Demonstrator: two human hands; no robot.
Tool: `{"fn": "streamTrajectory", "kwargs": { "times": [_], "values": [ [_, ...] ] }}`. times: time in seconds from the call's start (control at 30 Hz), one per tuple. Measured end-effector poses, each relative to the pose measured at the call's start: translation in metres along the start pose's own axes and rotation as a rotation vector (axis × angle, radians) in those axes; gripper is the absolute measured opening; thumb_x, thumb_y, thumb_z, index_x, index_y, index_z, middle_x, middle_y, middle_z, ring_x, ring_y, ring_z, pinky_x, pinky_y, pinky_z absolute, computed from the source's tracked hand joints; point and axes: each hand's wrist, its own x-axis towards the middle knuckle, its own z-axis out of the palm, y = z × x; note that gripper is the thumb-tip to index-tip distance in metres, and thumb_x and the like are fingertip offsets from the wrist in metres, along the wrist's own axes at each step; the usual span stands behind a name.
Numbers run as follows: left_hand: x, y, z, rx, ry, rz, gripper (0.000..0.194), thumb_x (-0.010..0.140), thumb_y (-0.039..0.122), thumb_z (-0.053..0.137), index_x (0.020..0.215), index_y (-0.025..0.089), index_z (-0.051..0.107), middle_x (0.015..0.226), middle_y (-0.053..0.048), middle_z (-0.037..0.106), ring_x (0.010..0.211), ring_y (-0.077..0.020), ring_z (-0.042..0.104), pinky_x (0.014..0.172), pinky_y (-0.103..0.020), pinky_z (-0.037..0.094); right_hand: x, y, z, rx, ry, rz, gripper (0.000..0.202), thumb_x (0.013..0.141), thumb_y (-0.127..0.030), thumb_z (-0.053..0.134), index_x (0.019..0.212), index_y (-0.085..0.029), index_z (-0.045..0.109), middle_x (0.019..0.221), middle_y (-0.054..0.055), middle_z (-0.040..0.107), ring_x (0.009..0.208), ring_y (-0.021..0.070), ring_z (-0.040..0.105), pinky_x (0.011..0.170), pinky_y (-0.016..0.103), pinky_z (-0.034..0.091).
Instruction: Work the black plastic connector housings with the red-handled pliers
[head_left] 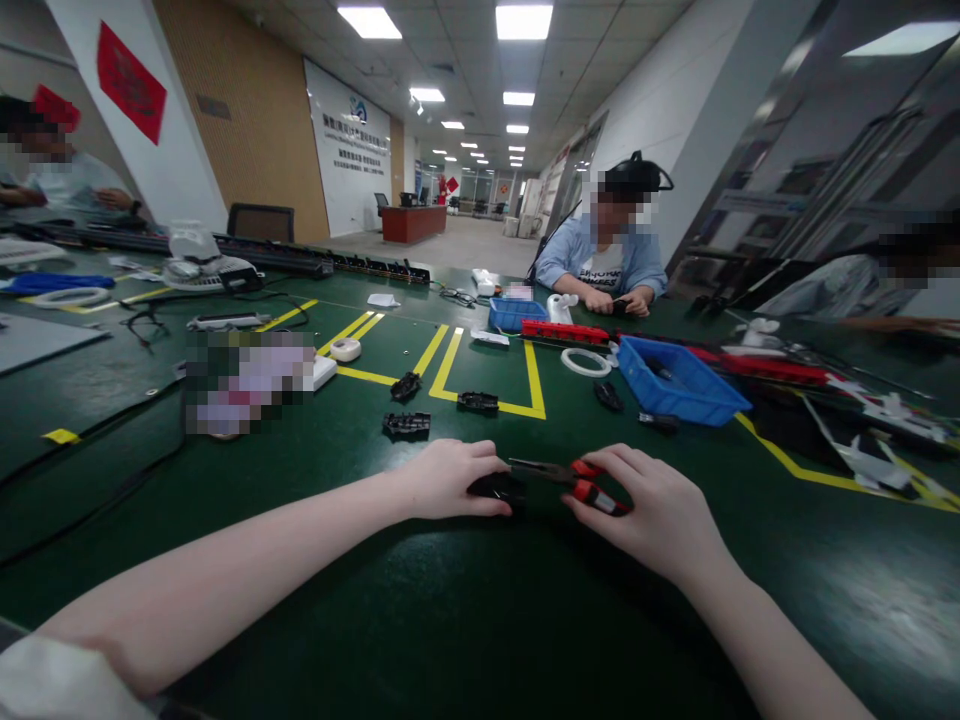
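"Ceiling lights [523, 22] run back over a long room, and a green table [360, 620] spreads beneath both forearms. What does the left hand [448, 482] have?"

"Its fingers and thumb are curved narrowly around a black piece [499, 488], much of which shows past the fingertips."

"And the right hand [666, 508]?"

"It grips pliers [592, 492] by their red handles, index finger on the upper one, thumb by the lower. Their long nose points at the left fingers and ends just by the black piece. I cannot tell whether they touch."

"Anything beyond the left fingers?"

"Three dark parts: one near, just past the knuckles [406, 424]; one behind it [406, 386]; one to its right [478, 401], beside yellow tape [536, 380]. Farther off, left of these, sits a white roll [346, 350]."

"Beyond the right fingers?"

"First a small black object [658, 421], then a blue bin [686, 402] with another black item [607, 396] on its left. White ring [586, 362] behind that. Well past them, a person [604, 265] sits with both hands around something dark."
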Motion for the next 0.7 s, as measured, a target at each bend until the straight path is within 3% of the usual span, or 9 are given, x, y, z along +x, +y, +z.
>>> {"fn": "streamTrajectory", "kwargs": {
  "times": [0.23,0.37,0.53,0.7],
  "values": [
    [-0.006,0.006,-0.003,-0.005,-0.008,-0.023,0.048,0.094,0.042,0.058,0.137,0.021,0.047,0.124,-0.007,0.057,0.095,-0.0213,0.064,0.079,-0.032,0.050,-0.002,0.009,0.014,-0.022,-0.132,0.144,0.035,0.080,-0.055,0.063,0.093,-0.022,0.067,0.091,0.005,0.068,0.076,0.0223,0.066,0.059,0.035,0.051],
    [-0.009,0.008,-0.005,-0.050,-0.004,-0.019,0.034,0.093,0.035,0.061,0.123,0.021,0.053,0.116,-0.006,0.060,0.096,-0.0209,0.062,0.078,-0.031,0.050,-0.002,0.008,0.016,-0.011,-0.171,0.150,0.038,0.083,-0.056,0.061,0.095,-0.021,0.067,0.092,0.007,0.068,0.079,0.0238,0.065,0.062,0.037,0.053],
    [-0.012,0.005,-0.003,-0.065,0.008,0.020,0.016,0.094,0.029,0.060,0.108,0.022,0.058,0.114,-0.003,0.059,0.095,-0.0186,0.060,0.076,-0.030,0.048,0.001,-0.006,0.009,0.066,-0.055,0.040,0.032,0.090,-0.041,0.058,0.113,-0.021,0.065,0.105,0.009,0.067,0.093,0.0257,0.064,0.075,0.041,0.055],
    [-0.011,0.004,0.001,-0.176,0.020,-0.031,0.014,0.091,0.026,0.065,0.103,0.020,0.060,0.111,-0.003,0.061,0.097,-0.0191,0.061,0.080,-0.030,0.049,0.007,-0.044,0.011,0.191,-0.055,-0.082,0.021,0.092,-0.023,0.054,0.109,-0.022,0.067,0.106,0.008,0.068,0.099,0.0234,0.063,0.084,0.040,0.054]
  ]
}}
